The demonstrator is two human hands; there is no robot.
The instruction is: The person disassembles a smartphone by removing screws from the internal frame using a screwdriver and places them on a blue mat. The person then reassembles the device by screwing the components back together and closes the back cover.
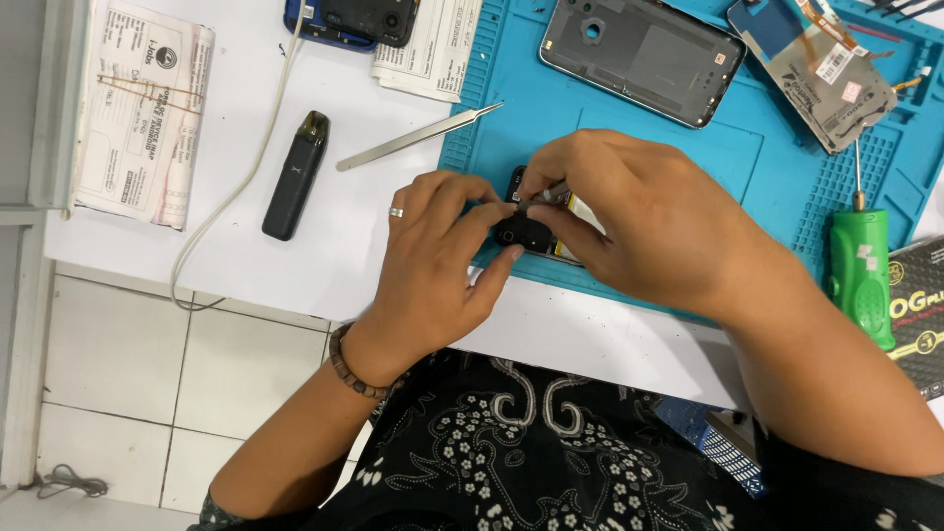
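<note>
Fingers of the left hand [433,258] and the right hand [629,211] are clamped together on a small black phone part [522,232], held over the near edge of the blue repair mat [688,147]. Tweezers [418,137] lie at the mat's left edge, a green screwdriver [860,265] on its right side, on the white table [324,246].

A small phone part [524,232] is held between the left hand [433,265] and the right hand [639,221], over the near edge of a work mat [688,147]. Tweezers [418,138] are laid beyond the left hand, across the mat's left edge. A slim device [295,175] is placed further left. Beyond the right hand a back cover [639,59] is set on the mat; to its right lies a screwdriver [860,265], possibly partly off the mat.
</note>
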